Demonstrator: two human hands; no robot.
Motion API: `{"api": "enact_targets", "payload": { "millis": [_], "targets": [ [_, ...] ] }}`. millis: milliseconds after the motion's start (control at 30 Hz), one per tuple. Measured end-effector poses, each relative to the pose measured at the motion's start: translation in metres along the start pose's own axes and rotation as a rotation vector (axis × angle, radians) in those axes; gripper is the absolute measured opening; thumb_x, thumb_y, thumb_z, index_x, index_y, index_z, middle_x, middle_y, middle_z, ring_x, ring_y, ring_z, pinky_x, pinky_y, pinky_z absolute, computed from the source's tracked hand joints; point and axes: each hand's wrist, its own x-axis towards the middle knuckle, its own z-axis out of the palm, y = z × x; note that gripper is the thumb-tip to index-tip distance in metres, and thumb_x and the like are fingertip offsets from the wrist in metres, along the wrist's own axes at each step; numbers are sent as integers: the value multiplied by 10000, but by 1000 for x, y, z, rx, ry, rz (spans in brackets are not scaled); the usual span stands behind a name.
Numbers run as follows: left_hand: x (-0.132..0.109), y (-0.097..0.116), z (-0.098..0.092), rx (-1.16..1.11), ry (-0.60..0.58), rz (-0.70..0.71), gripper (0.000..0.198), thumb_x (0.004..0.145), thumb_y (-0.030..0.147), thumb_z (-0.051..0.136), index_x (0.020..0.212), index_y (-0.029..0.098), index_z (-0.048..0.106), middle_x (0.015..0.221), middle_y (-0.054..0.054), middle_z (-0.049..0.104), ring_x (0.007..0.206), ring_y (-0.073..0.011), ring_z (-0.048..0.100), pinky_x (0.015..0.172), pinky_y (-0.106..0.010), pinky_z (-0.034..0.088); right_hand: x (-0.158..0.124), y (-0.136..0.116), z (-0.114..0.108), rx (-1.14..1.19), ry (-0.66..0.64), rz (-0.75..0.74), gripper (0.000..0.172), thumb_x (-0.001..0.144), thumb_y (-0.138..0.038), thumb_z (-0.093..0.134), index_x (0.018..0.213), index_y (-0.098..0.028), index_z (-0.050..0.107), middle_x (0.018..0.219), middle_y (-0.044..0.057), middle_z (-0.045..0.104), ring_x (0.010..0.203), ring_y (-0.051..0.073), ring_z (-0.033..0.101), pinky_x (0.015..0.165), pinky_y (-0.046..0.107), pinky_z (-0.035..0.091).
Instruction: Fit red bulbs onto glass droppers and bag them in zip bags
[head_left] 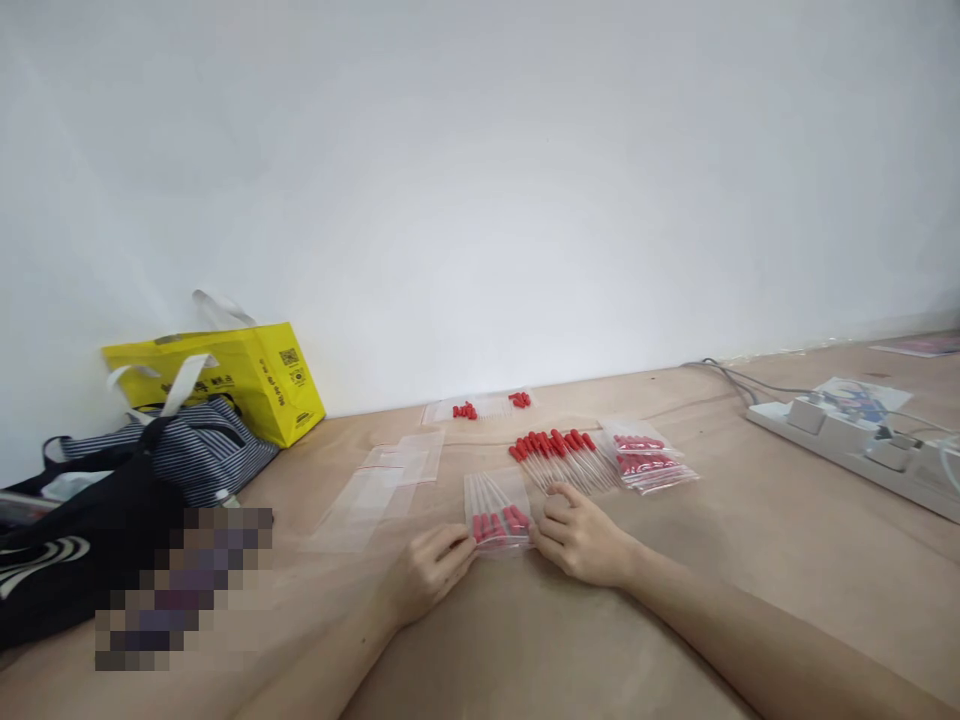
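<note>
A clear zip-lock bag (498,505) lies flat before me with several droppers inside, their red bulbs towards its near, open-end side. My left hand (435,570) is closed at the bag's near left corner, fingers pinching its edge. At the near right corner, my right hand (576,532) is closed on the bag's edge too, its index finger bent up. Just beyond my right hand fans a row of loose droppers (562,455) with red bulbs and thin clear stems. Right of them is a stack of filled bags (646,462) with red bulbs showing.
Flat clear bags (382,490) lie to the left. Farther back are more red-bulbed droppers (480,408) on clear plastic. A yellow bag (277,380), a striped bag (217,450) and a black bag (82,550) stand left. A white power strip (840,445) with plugs and cables lies right.
</note>
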Motion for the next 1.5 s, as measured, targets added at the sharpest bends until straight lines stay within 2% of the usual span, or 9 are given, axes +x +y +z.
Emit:
{"api": "enact_targets", "payload": {
  "millis": [300,467,633,867,1067,1200,1367,1500],
  "targets": [
    [-1,-9,4,136,-34,164,307,864,105,340,649,136,557,529,-6,539,449,-100,475,426,-221,367,2,2,2,-28,1,-23,318,817,-86,395,536,-153,527,546,-9,495,576,109,396,800,369,333],
    [-4,-10,6,69,-20,123,275,865,124,354,700,147,572,561,-6,534,483,-91,486,471,-207,405,1,3,3,-47,47,-8,294,814,-90,417,549,-154,527,535,-17,480,586,106,397,805,372,324],
    [-5,-9,6,38,-16,82,252,856,142,377,705,157,578,567,-1,537,487,-84,510,475,-194,428,6,-2,5,-54,48,26,253,818,-99,429,606,-158,555,607,-7,532,604,110,416,818,382,315],
    [12,-2,6,28,38,87,161,822,93,425,793,132,578,672,-35,606,625,-125,577,553,-237,480,10,-5,9,-16,81,31,314,832,-89,382,570,-162,538,564,-14,511,585,108,400,842,367,292],
    [18,2,13,12,88,92,150,811,76,445,764,129,577,645,-29,608,605,-128,568,538,-247,476,13,-5,8,0,117,65,306,833,-84,380,584,-159,542,558,-17,515,591,109,398,822,356,285],
    [15,1,15,4,83,76,153,815,85,438,768,137,574,642,-28,601,595,-125,559,545,-249,472,15,-7,10,-2,97,110,243,821,-101,424,626,-160,556,560,-22,526,598,110,400,812,350,281],
    [18,4,17,-11,80,31,162,815,99,427,789,152,578,675,-34,608,625,-129,568,579,-256,481,16,-9,14,23,99,131,261,807,-89,425,583,-169,534,538,-29,519,581,104,393,806,357,264],
    [25,7,19,-12,74,58,176,814,85,417,793,144,581,682,-40,615,630,-132,572,566,-255,482,17,-9,15,33,93,134,280,813,-102,408,567,-171,525,515,-29,507,572,104,394,791,357,265]
  ]
}}
